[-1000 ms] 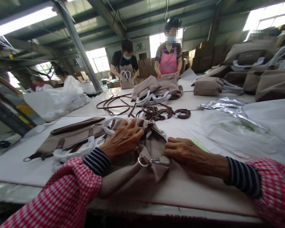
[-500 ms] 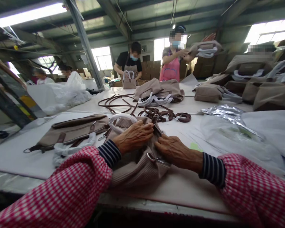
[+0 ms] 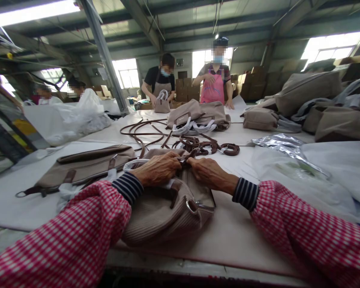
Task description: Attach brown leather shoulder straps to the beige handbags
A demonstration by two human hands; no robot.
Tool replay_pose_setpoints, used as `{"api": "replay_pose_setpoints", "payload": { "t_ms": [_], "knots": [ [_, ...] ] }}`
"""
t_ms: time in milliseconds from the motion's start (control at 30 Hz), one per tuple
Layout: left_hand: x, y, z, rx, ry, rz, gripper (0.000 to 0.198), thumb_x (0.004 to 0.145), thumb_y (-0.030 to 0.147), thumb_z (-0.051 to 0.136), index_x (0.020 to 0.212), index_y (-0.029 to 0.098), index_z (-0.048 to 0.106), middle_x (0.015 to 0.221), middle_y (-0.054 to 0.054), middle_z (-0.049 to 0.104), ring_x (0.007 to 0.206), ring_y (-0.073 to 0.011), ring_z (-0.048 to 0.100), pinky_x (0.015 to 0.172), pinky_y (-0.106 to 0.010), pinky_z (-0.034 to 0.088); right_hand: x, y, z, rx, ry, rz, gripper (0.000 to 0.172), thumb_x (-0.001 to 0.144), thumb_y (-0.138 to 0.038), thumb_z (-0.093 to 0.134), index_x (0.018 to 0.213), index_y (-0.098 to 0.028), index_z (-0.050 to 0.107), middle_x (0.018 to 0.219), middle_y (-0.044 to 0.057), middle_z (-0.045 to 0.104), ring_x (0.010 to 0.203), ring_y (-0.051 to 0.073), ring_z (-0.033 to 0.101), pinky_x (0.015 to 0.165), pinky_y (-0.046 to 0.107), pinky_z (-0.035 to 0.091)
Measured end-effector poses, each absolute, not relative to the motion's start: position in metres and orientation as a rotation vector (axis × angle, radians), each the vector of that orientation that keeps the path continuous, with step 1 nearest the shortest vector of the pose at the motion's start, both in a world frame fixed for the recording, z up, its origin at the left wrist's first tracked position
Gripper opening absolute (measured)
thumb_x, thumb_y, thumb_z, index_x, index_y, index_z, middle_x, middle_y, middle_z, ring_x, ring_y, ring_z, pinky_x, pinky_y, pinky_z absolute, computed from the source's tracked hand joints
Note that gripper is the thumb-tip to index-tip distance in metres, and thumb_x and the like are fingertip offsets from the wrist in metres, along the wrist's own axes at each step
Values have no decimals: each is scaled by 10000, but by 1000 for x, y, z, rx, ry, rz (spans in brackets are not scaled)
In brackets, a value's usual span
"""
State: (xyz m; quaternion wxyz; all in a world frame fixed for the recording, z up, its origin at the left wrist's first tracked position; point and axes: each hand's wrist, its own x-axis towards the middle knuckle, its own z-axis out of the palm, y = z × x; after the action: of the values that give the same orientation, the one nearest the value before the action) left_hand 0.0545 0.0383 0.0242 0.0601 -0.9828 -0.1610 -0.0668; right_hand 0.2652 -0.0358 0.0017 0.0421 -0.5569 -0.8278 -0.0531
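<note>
A beige ribbed handbag [image 3: 165, 212] with brown trim and a metal ring lies on the white table [image 3: 243, 236] right in front of me. My left hand [image 3: 156, 169] rests on the bag's top with its fingers curled, pinching at the far end. My right hand [image 3: 208, 172] meets it there, fingers closed on the same brown tab or zipper end of the bag. A white wrapped handle [image 3: 132, 164] pokes out beside my left hand. Both sleeves are red-checked with striped cuffs.
A flat beige bag [image 3: 87, 166] lies to the left. Brown straps [image 3: 198, 144] coil beyond my hands, with more bags [image 3: 198, 114] behind them. Clear plastic wrap [image 3: 291, 160] and stacked bags [image 3: 324, 104] fill the right. Two people [image 3: 214, 78] work at the far end.
My right hand moved from the bag's right side to its far top end, meeting my left hand. The far person in the pink apron lifted a bag, then lowered their arms.
</note>
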Motion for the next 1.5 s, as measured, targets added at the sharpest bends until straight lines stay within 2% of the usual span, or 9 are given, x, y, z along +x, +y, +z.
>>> {"api": "replay_pose_setpoints", "payload": {
  "t_ms": [133, 300, 500, 633, 767, 933, 1300, 1400, 1500],
  "knots": [
    [57, 42, 23, -3015, -714, -245, 285, 901, 156, 495, 1005, 186, 758, 1036, -72, 740, 1038, -238, 661, 998, -374, 515, 249, -13, -1, -1789, -2541, -125, 293, 1035, -202, 397, 1127, -111, 660, 1009, 189, 746, 931, 255, 721, 733, 299, 462],
    [61, 36, 10, -3018, -956, -507, 323, 808, 131, 519, 999, 202, 770, 1007, -55, 766, 960, -236, 689, 930, -366, 514, 240, -3, -2, -1847, -2461, -114, 340, 1039, -287, 406, 1091, -158, 717, 1025, 175, 762, 972, 288, 733, 755, 333, 500],
    [61, 34, -1, -2946, -1074, -722, 198, 767, 109, 508, 839, 168, 682, 871, -67, 729, 837, -228, 669, 814, -345, 501, 224, -5, 2, -1835, -2423, -147, 322, 1051, -281, 424, 1206, -148, 673, 1111, 189, 752, 1070, 260, 714, 860, 323, 515],
    [62, 34, -1, -2936, -1063, -731, 151, 778, 112, 518, 782, 179, 654, 820, -54, 714, 788, -214, 645, 776, -330, 478, 223, -7, 5, -1830, -2460, -191, 312, 1057, -214, 396, 1230, -93, 626, 1071, 221, 748, 1018, 266, 732, 833, 324, 530],
    [63, 34, -4, -2939, -1066, -724, 160, 791, 116, 530, 784, 182, 676, 825, -45, 715, 791, -208, 633, 794, -334, 470, 236, -6, 9, -1837, -2488, -250, 294, 1044, -169, 406, 1244, -78, 602, 1039, 223, 750, 975, 276, 747, 806, 327, 533],
    [63, 35, -8, -2947, -1050, -712, 202, 806, 118, 543, 864, 186, 724, 887, -55, 732, 870, -225, 647, 852, -349, 480, 247, 0, 10, -1774, -2575, -277, 236, 1005, -165, 476, 1072, -133, 699, 1054, 167, 763, 989, 283, 743, 767, 321, 527],
    [63, 34, -9, -2931, -1075, -689, 249, 854, 137, 539, 947, 200, 761, 959, -56, 753, 915, -222, 661, 886, -347, 502, 248, -10, 0, -1735, -2545, -325, 253, 1036, -164, 402, 1138, -91, 621, 1090, 190, 715, 950, 234, 695, 709, 295, 437],
    [64, 34, -10, -2914, -1097, -689, 252, 869, 151, 540, 968, 201, 766, 960, -60, 747, 929, -228, 665, 889, -356, 509, 255, -29, 7, -1638, -2610, -181, 180, 1017, -190, 462, 1036, -113, 623, 986, 141, 719, 826, 201, 659, 663, 290, 391],
    [65, 33, -11, -2897, -1106, -689, 251, 878, 150, 545, 983, 205, 766, 960, -57, 741, 938, -226, 661, 909, -366, 513, 264, -57, 8, -1391, -2597, 198, 159, 995, -226, 526, 872, -147, 589, 818, 50, 663, 689, 136, 548, 639, 261, 357]
  ]
}}
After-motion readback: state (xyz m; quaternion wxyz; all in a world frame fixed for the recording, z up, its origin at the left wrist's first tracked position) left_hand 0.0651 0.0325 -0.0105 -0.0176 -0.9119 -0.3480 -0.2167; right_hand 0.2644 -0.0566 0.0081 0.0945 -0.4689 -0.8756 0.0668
